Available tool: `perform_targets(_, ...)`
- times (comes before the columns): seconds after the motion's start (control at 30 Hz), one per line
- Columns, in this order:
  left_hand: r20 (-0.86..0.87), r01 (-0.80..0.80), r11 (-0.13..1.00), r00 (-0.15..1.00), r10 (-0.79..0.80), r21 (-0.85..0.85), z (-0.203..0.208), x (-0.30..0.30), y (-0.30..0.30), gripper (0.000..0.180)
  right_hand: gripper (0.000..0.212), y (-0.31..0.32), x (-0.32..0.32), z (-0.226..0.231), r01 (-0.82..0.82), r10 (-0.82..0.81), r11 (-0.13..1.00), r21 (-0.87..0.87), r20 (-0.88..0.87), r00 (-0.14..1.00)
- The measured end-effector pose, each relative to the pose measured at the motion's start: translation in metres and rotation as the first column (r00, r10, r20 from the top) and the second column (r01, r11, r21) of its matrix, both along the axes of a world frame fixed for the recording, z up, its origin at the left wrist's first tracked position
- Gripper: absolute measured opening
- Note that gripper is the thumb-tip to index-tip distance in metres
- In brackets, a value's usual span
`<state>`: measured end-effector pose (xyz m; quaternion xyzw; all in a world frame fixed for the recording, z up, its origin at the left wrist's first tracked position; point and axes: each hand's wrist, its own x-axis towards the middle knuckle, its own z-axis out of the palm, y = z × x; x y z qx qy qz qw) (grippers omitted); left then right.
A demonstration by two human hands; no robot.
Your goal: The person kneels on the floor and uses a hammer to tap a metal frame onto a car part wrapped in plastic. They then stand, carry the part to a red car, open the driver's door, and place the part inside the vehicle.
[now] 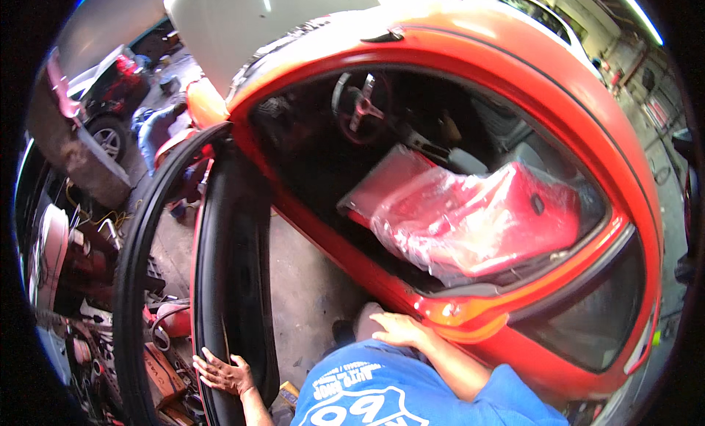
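My left hand (224, 373) lies over the top edge of the swung-out car door (231, 279), its fingers spread across the black inner trim. The black window frame (131, 279) of that door curves up beside it. On my bent knee (365, 325) rests my right hand (399, 329), fingers stretched out and holding nothing. It is close to the rear door pillar of the red car (463, 319). Inside the doorway a red seat (477, 224) sits under clear plastic wrap, with a steering wheel (363, 110) further forward.
Concrete floor (308, 294) shows between door and sill. An orange-brown box (163, 374) and assorted parts lie left of the door. Another person (150, 132) bends near the car's front. A raised light-coloured hood (250, 37) stands ahead; a car wheel (109, 138) is at far left.
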<state>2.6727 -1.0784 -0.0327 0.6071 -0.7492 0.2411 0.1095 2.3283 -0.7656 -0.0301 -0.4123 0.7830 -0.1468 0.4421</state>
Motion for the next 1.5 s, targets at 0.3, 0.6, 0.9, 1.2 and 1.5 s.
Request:
perform_targets(0.3,0.004,0.056,0.996,0.998,-0.055,-0.069,-0.020,-0.034,0.002,0.077,0.070,0.068,-0.086,-0.035,0.530,-0.599,0.790,-0.308,-0.199,0.776)
perform_targets(0.6,-0.518,0.435,0.345,0.832,0.198,0.832,-0.097,-0.165,0.026,0.048,0.059,0.167,-0.187,0.021,0.551,-0.851,0.420,-0.722,-0.524,-0.038)
perform_targets(0.9,-0.078,0.085,-0.034,0.980,0.182,0.996,-0.126,-0.174,0.037,0.044,0.091,0.172,-0.209,0.065,0.565,-0.857,0.033,-0.824,-0.315,-0.409)
perform_targets(1.2,-0.061,0.065,-0.093,0.997,0.054,0.994,-0.142,-0.263,-0.033,0.041,0.109,0.227,-0.264,0.023,0.388,-0.554,-0.508,-0.769,-0.054,-0.831)
perform_targets(1.5,-0.308,0.307,-0.036,0.951,-0.011,0.951,-0.135,-0.365,-0.155,0.035,0.071,0.262,-0.285,0.004,0.411,-0.494,-0.860,-0.304,0.700,-0.515)
